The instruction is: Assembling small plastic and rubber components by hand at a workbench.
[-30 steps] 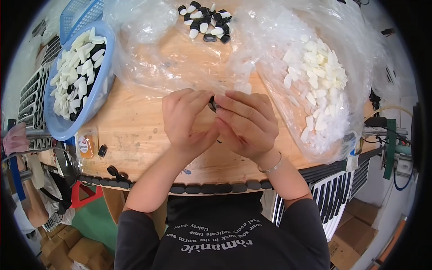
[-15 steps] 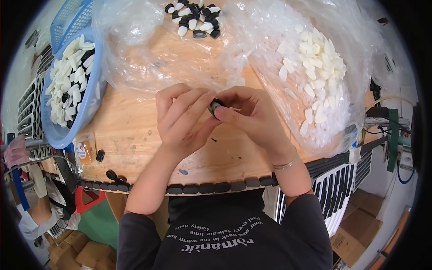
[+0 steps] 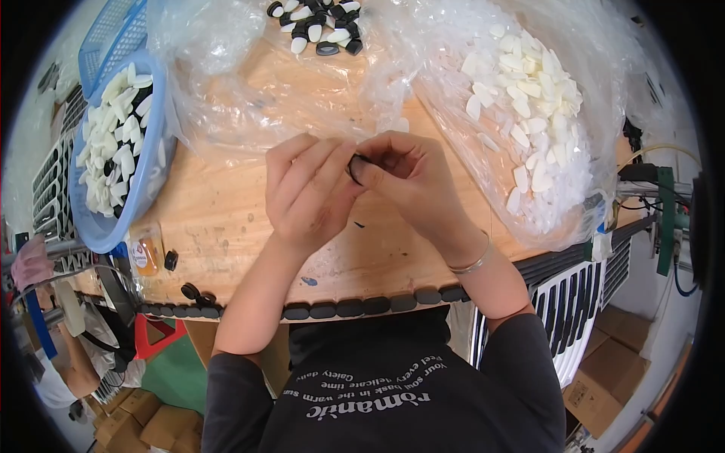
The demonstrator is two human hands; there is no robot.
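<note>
Over the middle of the wooden table, my left hand point(image 3: 310, 192) and my right hand point(image 3: 411, 181) meet at the fingertips. Pinched between them is a small black rounded part point(image 3: 353, 167), of which only a dark curved rim shows; my right thumb covers most of it. Both hands have their fingers bent and closed on this part. Beyond the hands lies a pile of black caps with white oval pieces point(image 3: 321, 26). Loose white oval pieces point(image 3: 529, 113) are heaped on clear plastic to the right.
A blue plastic basket point(image 3: 155, 162) of white and black pieces stands at the left. Clear plastic sheeting point(image 3: 219, 98) covers the table's far side. A small orange-and-clear container point(image 3: 146, 253) and a black part point(image 3: 171, 260) sit front left. Black pads point(image 3: 351, 308) line the near edge.
My right thumb and fingers have closed further over the black part, so less of it shows. Both hands stay over the same stretch of table. The view has shifted slightly.
</note>
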